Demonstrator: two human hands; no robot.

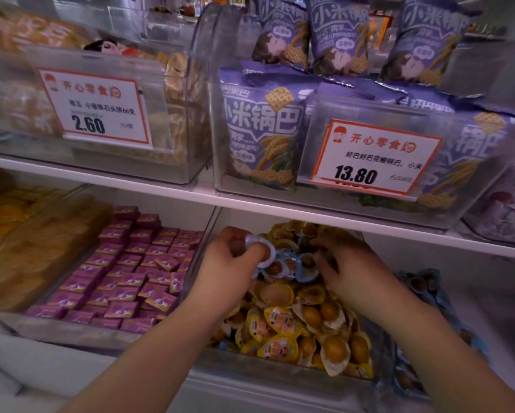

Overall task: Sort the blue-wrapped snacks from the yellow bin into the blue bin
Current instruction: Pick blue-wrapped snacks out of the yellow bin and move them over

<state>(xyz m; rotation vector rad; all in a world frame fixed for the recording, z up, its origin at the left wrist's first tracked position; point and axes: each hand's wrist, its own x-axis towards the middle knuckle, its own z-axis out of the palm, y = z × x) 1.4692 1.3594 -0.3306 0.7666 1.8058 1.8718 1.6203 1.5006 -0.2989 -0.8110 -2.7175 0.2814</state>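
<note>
Our left hand [235, 257] pinches glossy round blue-wrapped snacks [263, 251]; our right hand [348, 263] spreads open over crinkly yellow-wrapped snacks [283, 323].

— What do you have in front of you?
— You face white shop shelving: an upper shelf [190, 193] carrying clear plastic bins [196, 93] with orange-bordered price cards [96, 107].
— And the light?
— Soft and even, with a faint purple cast on the shelf edge.
</note>
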